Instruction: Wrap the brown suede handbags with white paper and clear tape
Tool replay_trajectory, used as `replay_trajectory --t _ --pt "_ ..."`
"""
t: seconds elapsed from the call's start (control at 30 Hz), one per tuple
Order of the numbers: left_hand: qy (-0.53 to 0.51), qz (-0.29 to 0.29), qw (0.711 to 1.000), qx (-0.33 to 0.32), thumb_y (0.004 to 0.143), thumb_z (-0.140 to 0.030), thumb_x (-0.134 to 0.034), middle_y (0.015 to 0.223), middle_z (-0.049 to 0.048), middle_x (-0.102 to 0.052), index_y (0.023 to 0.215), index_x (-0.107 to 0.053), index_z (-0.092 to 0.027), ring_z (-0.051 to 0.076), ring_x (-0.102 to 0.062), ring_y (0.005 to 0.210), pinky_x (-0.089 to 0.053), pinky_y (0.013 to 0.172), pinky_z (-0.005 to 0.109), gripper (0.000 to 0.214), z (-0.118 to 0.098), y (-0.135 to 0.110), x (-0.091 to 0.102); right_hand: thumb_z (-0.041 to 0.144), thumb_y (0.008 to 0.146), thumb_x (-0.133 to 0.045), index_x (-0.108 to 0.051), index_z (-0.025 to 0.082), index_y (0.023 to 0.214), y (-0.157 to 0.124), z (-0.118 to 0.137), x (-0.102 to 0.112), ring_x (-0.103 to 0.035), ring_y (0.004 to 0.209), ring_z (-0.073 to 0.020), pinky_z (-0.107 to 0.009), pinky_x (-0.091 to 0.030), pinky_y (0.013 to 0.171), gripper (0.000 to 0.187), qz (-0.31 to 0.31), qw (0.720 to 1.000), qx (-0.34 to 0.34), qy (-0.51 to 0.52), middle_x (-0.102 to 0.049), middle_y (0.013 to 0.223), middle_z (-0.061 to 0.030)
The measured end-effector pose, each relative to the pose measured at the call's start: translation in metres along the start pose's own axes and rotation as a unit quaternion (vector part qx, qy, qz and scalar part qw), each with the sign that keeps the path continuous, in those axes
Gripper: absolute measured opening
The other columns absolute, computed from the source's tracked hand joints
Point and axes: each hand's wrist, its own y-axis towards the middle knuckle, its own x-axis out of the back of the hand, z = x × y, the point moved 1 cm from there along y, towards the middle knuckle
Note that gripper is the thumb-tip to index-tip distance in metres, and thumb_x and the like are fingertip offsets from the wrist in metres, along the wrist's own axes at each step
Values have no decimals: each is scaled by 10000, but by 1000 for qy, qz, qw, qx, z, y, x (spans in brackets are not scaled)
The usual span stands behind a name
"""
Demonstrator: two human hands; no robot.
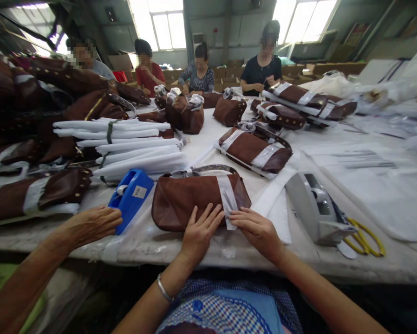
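Brown, leather-like bag (187,199) directly under my hands, at the near edge of the surface (396,260). My left hand (201,229) lies flat on its lower front, fingers spread and open, gripping nothing. My right hand (255,227) is just beside it, also open, with the fingertips on the bottom end of the white strip (225,195). That strip runs down the bag's face from the handle (201,169) side to the edge nearest me. The two hands sit close together, with the strip's end between them. The bag's long axis lies left to right across my body and the strip crosses it, pointing toward me. The strip stands right of the bag's middle, so my right hand is the nearer one to it and my left covers more of the bag itself. To the left, a co-worker's hand (93,222) touches a blue tape dispenser (130,197) just beside the bag. To the right and apart from the bag is a grey tape dispenser (316,208), with yellow scissors (363,236) past it. Farther out are white rolls (139,153), another strip-wrapped bag (253,150) and people (198,74) seated along the far side.
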Motion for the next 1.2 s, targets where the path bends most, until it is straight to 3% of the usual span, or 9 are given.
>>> replay_trajectory --t 0.1,0.27,0.5,0.63,0.73,0.83,0.97,1.1,1.2 --pt "3 14 1000 10 967 -45 -323 1555 29 -423 1542 -287 -265 188 -350 1467 -229 1221 528 617 -2 0 1 120 953 -565 -716 242 1077 -9 -4 -9 -701 1098 -186 -442 -506 1073 230 0 1000 13 -25 -768 1097 -51" --pt "21 26 999 17 969 -85 -393 1596 12 -346 1538 -277 -364 242 -347 1470 -243 1201 587 644 -10 2 2 100 944 -566 -704 241 1134 -19 -9 -18 -669 1161 -191 -457 -486 1094 274 -9 998 36 -44 -746 1164 -63" --pt "16 23 1000 2 991 -107 -381 1599 -7 -328 1532 -298 -360 245 -352 1467 -226 1206 585 603 -10 2 3 144 948 -605 -649 229 1229 -23 -12 -6 -659 1176 -192 -460 -488 1099 297 17 997 70 -35 -730 1199 -76" --pt "16 34 999 11 988 -80 -357 1608 -27 -301 1542 -253 -376 237 -329 1478 -228 1206 581 636 -8 3 4 160 954 -595 -552 257 1382 -22 -7 3 -627 1212 -211 -444 -494 1095 441 -16 995 -3 -96 -687 1272 -88" --pt "16 44 999 14 987 -73 -355 1613 -36 -285 1543 -235 -382 237 -316 1484 -245 1199 588 648 -9 3 5 174 934 -626 -607 257 1313 -30 4 5 -660 1105 -224 -402 -551 1000 389 -56 989 -48 -126 -715 1156 -90" --pt "15 46 999 12 984 -75 -369 1613 -26 -288 1542 -240 -376 243 -324 1480 -247 1199 592 647 -9 4 5 238 943 -633 -638 239 1253 -45 18 0 -673 1037 -217 -367 -566 937 310 22 995 -9 -99 -728 1096 -81" --pt "12 43 999 11 980 -82 -378 1609 -18 -296 1538 -258 -369 247 -332 1477 -246 1201 597 639 -8 5 7 416 928 -639 -622 158 1262 -55 24 -13 -651 1087 -257 -398 -561 923 423 141 988 23 -60 -698 1199 -134" --pt "17 29 999 3 957 -62 -399 1592 9 -334 1531 -288 -362 253 -355 1465 -257 1204 584 658 -8 5 7 237 944 -626 -691 171 1106 -50 16 -26 -653 928 -214 -348 -551 816 186 138 988 2 -73 -728 1023 -90" --pt "24 21 999 0 953 -64 -405 1588 11 -341 1532 -288 -356 253 -370 1458 -273 1200 580 659 -8 5 7 165 942 -610 -714 178 1004 -46 12 -32 -622 854 -196 -319 -518 761 121 122 988 20 -93 -717 919 -64"
